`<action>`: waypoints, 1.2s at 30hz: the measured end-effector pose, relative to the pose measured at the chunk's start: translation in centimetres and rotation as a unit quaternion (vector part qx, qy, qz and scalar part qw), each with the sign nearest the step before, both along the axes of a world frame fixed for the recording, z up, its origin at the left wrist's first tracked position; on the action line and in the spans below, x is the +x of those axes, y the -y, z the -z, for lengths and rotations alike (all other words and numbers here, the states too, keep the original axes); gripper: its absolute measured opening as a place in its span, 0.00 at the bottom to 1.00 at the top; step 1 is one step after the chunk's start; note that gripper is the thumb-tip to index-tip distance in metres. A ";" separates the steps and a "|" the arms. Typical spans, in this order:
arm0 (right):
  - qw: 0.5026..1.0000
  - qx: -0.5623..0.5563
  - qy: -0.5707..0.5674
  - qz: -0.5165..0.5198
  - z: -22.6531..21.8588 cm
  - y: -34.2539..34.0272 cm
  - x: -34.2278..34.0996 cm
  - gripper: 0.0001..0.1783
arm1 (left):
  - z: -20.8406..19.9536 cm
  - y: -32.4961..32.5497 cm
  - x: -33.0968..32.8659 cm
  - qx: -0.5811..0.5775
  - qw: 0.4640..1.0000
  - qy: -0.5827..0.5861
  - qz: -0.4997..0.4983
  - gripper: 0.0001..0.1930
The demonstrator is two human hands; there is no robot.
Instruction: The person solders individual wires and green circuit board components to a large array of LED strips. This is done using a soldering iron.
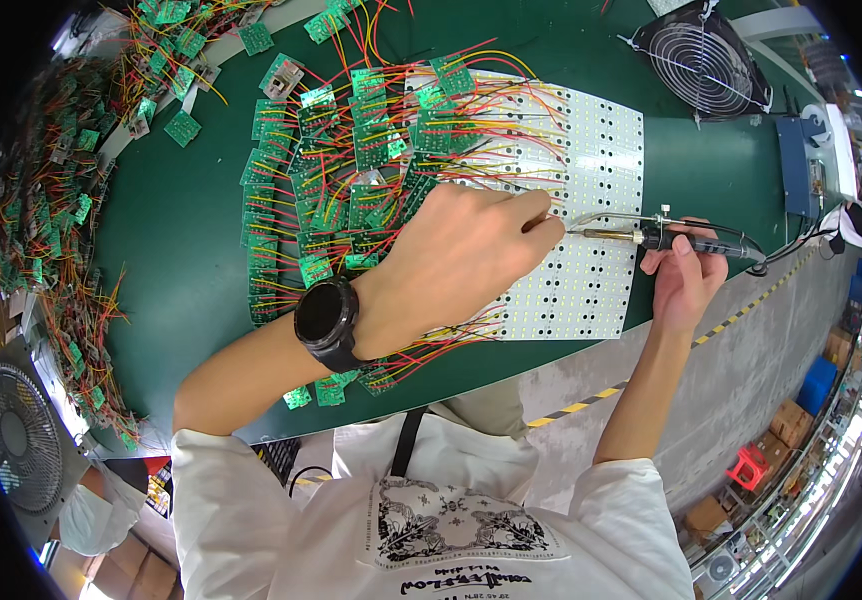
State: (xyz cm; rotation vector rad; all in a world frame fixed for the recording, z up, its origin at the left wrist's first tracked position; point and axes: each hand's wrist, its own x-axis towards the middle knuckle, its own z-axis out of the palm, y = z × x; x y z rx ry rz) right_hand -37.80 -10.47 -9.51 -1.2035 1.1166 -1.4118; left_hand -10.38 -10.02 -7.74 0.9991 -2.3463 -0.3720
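one soldering iron: over the right part of the white panel, its handle past the panel's right edge.
right hand: grasping the handle, fingers closed around it.
red and yellow wires: run from green circuit boards onto the panel.
left hand: fingertips appear drawn together just beside the iron tip; whether a wire is pinched there cannot be told.
soldering practice, as judged: steady the wire end, heat panel and wire together briefly, keep fingertips off the hot metal, lift away without dragging neighbouring wires.
tip direction: toward the person's left; contact with the panel unconfirmed.
iron's long axis: left to right, nearly level, handle end slightly nearer the person.
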 end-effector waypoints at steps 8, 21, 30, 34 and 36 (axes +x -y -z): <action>1.000 -0.001 -0.011 -0.025 0.2 0.2 -0.4 0.12 | 0.0 0.1 -0.1 -0.005 1.000 0.022 -0.001 0.08; 0.999 -0.022 -0.019 -0.033 0.1 0.1 -0.1 0.12 | 0.1 0.0 -0.3 -0.012 1.000 0.027 -0.007 0.09; 1.000 -0.003 -0.016 -0.025 0.3 0.0 -0.5 0.12 | 0.0 0.0 -0.3 -0.013 0.999 0.032 -0.007 0.10; 1.000 0.000 -0.017 -0.024 0.3 0.0 -0.5 0.11 | 0.0 0.0 -0.3 -0.007 0.999 0.038 -0.005 0.10; 0.999 -0.002 -0.016 -0.028 0.2 0.0 -0.5 0.11 | 0.1 0.1 -0.3 -0.010 0.999 0.032 -0.004 0.10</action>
